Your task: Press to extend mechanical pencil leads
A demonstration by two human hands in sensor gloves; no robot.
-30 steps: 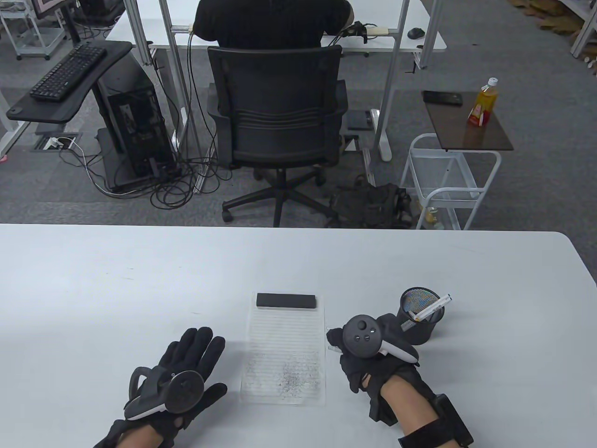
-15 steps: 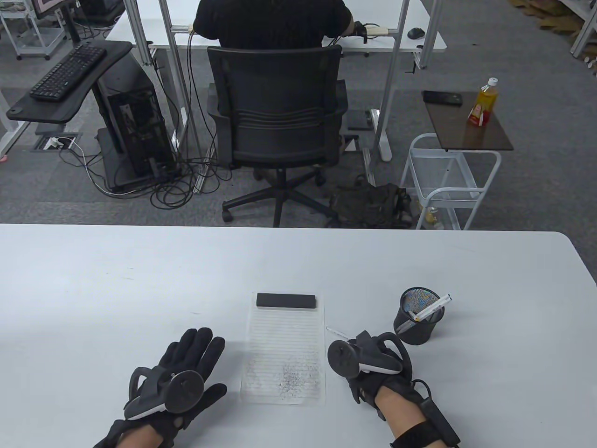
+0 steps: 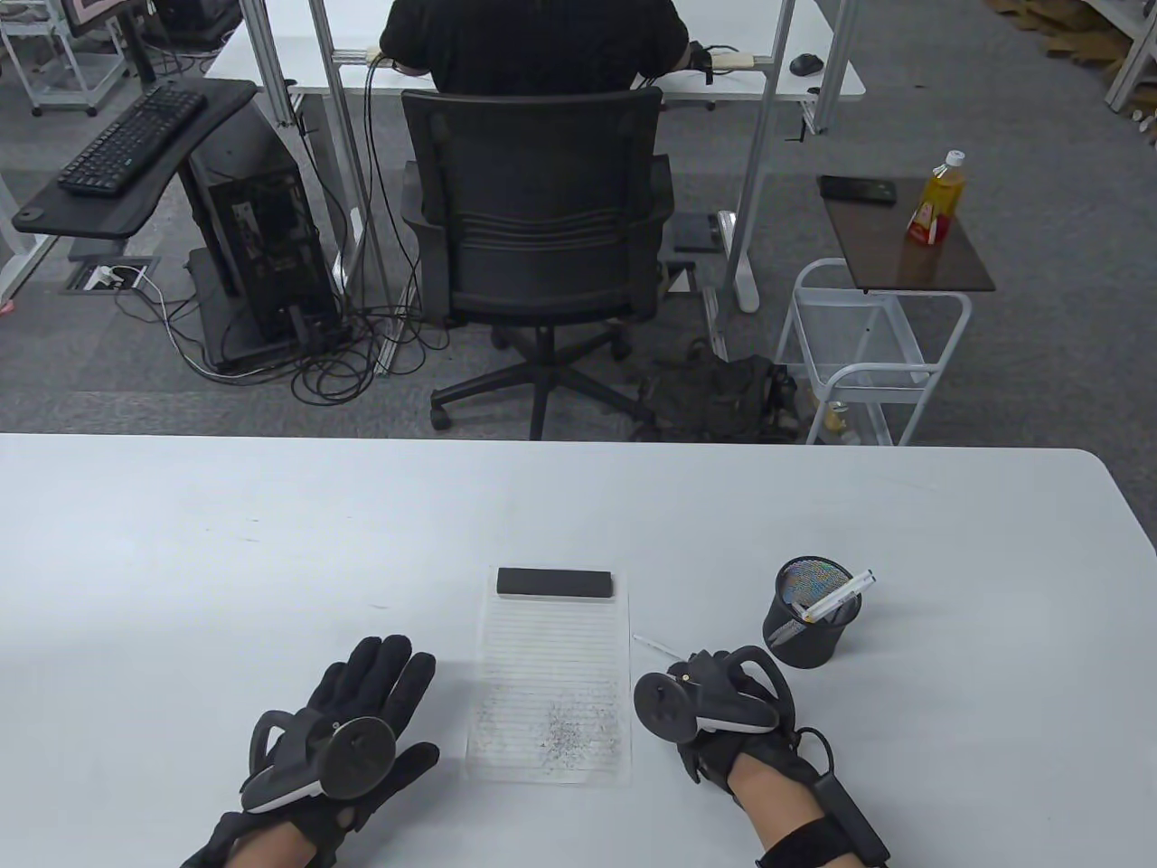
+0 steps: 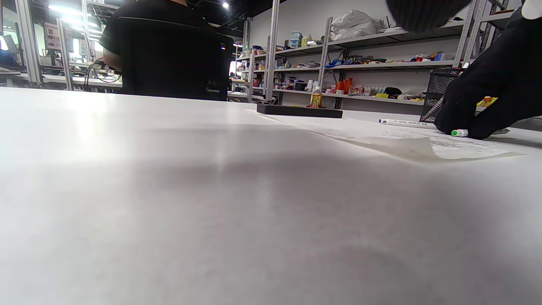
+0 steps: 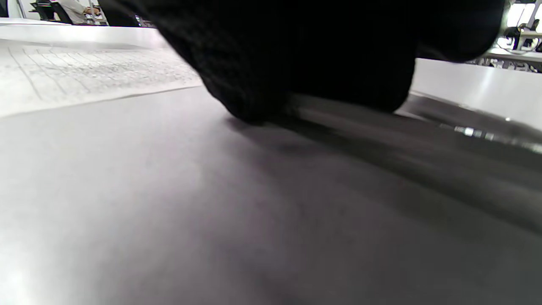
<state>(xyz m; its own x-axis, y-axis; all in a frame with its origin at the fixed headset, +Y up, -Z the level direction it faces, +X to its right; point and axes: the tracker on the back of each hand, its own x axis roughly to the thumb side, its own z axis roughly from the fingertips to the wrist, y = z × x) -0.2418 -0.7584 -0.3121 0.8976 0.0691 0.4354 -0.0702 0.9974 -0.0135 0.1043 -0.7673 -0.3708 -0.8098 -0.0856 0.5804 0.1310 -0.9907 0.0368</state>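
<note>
My right hand [image 3: 710,701] is lowered to the table, right of the paper, its fingers curled down on a mechanical pencil. A thin white pencil [image 3: 653,644] lies on the table and runs out from under the hand toward the paper. In the left wrist view the right hand's fingertips [image 4: 455,120] touch the table, a green pencil tip [image 4: 459,133] shows between them, and the white pencil [image 4: 406,123] lies behind. The right wrist view shows the fingers [image 5: 317,55] pressing on a blurred rod [image 5: 381,123]. My left hand [image 3: 375,683] lies flat and empty on the table.
A lined paper [image 3: 551,687] with pencil marks lies between my hands, a black block [image 3: 554,583] on its top edge. A black mesh cup [image 3: 804,633] holding white pencils [image 3: 841,595] stands just behind my right hand. The table's far edge runs above.
My right hand has drawn back from the mesh cup toward me, turned over and dropped to the table with the pencil. My left hand has not moved.
</note>
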